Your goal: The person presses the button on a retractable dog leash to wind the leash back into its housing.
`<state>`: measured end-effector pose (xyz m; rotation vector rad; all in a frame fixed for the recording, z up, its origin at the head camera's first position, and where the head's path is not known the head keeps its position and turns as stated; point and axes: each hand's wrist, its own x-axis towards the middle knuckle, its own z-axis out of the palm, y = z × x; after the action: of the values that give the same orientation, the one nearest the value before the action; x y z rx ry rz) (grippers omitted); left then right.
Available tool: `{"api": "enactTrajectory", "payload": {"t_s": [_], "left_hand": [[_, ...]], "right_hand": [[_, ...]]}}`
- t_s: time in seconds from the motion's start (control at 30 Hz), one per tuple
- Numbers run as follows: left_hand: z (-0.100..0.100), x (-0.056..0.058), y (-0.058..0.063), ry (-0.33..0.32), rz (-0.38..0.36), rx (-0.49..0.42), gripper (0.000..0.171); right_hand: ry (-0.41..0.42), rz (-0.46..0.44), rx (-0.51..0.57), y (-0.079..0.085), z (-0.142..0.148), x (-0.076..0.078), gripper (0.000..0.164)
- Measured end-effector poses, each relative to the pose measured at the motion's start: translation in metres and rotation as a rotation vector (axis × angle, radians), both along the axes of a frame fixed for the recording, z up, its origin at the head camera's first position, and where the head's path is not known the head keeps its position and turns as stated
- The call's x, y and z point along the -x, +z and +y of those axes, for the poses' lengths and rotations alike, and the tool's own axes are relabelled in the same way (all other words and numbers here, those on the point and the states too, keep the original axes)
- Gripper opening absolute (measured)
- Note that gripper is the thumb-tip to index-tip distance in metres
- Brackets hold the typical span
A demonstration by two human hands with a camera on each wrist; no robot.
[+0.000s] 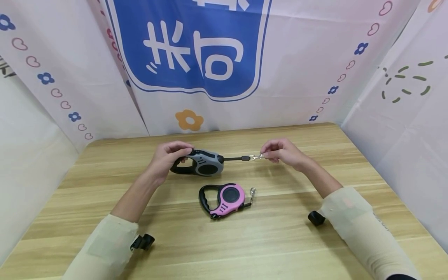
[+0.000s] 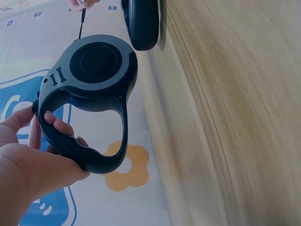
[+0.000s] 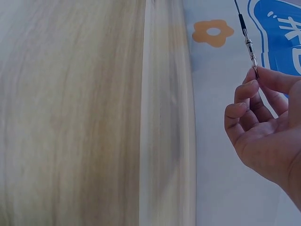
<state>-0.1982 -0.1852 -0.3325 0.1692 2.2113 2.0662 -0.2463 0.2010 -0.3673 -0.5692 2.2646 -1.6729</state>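
Observation:
A grey and black retractable dog leash [image 1: 209, 164] is held above the table, its black loop handle [image 2: 89, 157] gripped by my left hand [image 1: 167, 158]. Fingers pass through the loop in the left wrist view. From its nose a short dark strap [image 1: 233, 158] runs straight to the right. At the strap's end is a silver snap hook [image 1: 256, 157], whose tip my right hand [image 1: 284, 154] pinches between thumb and forefinger. That pinch shows closely in the right wrist view, where the hook [image 3: 250, 52] points down to the fingertips.
Nearer the front, a pink and black retractable leash [image 1: 229, 199] lies on the wooden table [image 1: 273, 245], its own silver hook [image 1: 252, 192] to the right. A white printed cloth [image 1: 297, 70] hangs behind the table. Black wrist cameras sit on both sleeves.

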Motion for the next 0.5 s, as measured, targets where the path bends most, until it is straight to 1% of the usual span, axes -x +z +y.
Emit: {"api": "enactTrajectory", "payload": {"t_s": [0.23,0.5], "left_hand": [[0.0024,0.0005,-0.0003,0.000,0.001,0.004,0.016],[0.0048,0.0010,-0.0007,0.001,0.001,-0.001,0.019]], "right_hand": [[0.017,-0.001,0.013,-0.0009,-0.0035,0.0002,0.016],[0.039,0.005,0.025,-0.0006,-0.0061,-0.0001,0.016]]}}
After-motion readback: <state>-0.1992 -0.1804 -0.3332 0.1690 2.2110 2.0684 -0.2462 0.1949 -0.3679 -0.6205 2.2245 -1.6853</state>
